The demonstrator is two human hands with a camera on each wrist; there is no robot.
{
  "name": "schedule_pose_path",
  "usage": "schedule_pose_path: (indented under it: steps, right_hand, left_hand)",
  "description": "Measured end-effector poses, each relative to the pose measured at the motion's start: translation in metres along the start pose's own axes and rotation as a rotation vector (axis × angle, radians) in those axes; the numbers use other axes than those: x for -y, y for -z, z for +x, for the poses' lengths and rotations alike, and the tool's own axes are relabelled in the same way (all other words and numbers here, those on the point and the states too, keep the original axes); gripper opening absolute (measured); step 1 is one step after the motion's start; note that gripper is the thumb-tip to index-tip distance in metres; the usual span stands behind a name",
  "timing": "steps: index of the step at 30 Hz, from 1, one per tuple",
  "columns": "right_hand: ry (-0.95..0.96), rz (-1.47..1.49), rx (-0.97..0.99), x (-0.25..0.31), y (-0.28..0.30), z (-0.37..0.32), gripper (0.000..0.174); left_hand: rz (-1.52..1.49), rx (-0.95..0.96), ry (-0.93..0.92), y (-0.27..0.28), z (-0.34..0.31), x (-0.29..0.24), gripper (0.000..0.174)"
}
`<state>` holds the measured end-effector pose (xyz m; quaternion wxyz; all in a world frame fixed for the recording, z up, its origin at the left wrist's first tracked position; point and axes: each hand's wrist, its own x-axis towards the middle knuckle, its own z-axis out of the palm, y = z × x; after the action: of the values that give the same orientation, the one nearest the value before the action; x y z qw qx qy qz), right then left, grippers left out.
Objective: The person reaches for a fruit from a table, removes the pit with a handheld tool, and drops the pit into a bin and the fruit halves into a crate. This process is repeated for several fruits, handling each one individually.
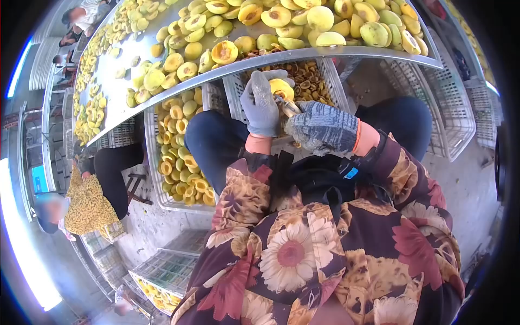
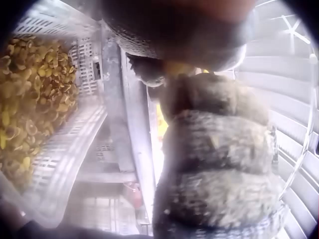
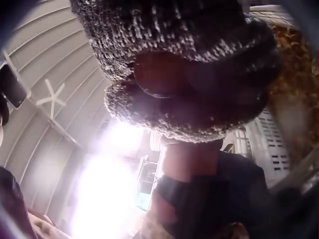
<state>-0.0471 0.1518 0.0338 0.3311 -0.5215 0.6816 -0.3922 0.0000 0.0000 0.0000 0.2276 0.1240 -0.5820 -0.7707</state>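
My gloved left hand point(image 1: 261, 105) holds a yellow peach half point(image 1: 282, 88) just below the metal table's edge. My right hand point(image 1: 325, 127), in a grey and dark knit glove, grips a small hand tool point(image 1: 291, 108) with a pale handle. Its dark metal tip is at the peach's cut face. In the left wrist view, curled glove fingers point(image 2: 214, 149) fill the middle, and the peach is mostly hidden. From the right wrist, the rounded brown handle end point(image 3: 159, 77) shows inside the curled right hand.
The metal table point(image 1: 216, 73) bears many peach halves point(image 1: 276, 17). Beneath the hands stands a crate point(image 1: 234, 89) of brown pits and scraps point(image 1: 317, 81). Left of my knee, another crate point(image 1: 157, 189) holds peach halves. Empty-looking white crates point(image 1: 449, 108) lean at right; a seated person point(image 1: 89, 200) works at left.
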Motion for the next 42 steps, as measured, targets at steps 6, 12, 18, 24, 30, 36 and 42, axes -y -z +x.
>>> schedule_pose_path:
  steps: [6, 12, 18, 24, 30, 36, 42]
  right_hand:
    - [0.419, -0.242, -0.158, -0.031, -0.005, 0.0, 0.02]
    - [0.264, 0.002, -0.086, -0.023, -0.011, -0.007, 0.017]
    - [-0.383, 1.271, 0.11, -0.021, -0.015, -0.012, 0.019]
    - [-0.484, 1.741, 0.189, -0.028, -0.023, -0.015, 0.023]
    - [-0.479, 1.801, 0.191, -0.026, -0.024, -0.017, 0.021]
    - [-0.354, 1.341, 0.199, -0.033, -0.032, -0.012, 0.02]
    - [-0.468, 1.608, 0.105, -0.011, -0.029, -0.013, 0.022]
  left_hand:
    - [0.037, -0.018, -0.063, -0.006, 0.003, -0.003, 0.047]
    - [0.041, 0.151, 0.321, 0.004, 0.008, -0.01, 0.054]
    - [-0.198, 0.193, 0.446, 0.007, 0.005, -0.004, 0.069]
    - [-0.258, 0.182, 0.451, 0.003, 0.002, -0.005, 0.068]
    - [-0.241, 0.198, 0.372, 0.006, 0.001, 0.001, 0.058]
    - [-0.364, 0.203, 0.472, 0.008, 0.0, 0.006, 0.054]
    - [-0.664, 0.146, 0.469, 0.002, 0.002, 0.012, 0.053]
